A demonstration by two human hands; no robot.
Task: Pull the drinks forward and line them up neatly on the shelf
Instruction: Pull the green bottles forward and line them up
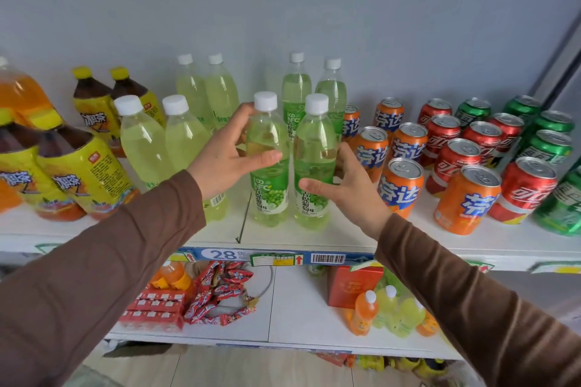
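Two green grape drink bottles with white caps stand side by side near the front of the white shelf [314, 240]. My left hand [226, 148] wraps the left bottle [270, 195] at its upper body, thumb across the front and fingers behind. On the right bottle [314, 141], my right hand [349, 188] grips lower down, with the thumb on the label and the fingers round the right side. Two more green bottles [297, 94] stand further back by the wall.
Pale yellow bottles [141, 141] and yellow-labelled iced tea bottles [81, 173] stand to the left. Rows of orange cans [399, 188], red cans [525, 195] and green cans [562, 207] fill the right. The lower shelf holds red snack packs [217, 292], a red box [352, 286] and small bottles [390, 308].
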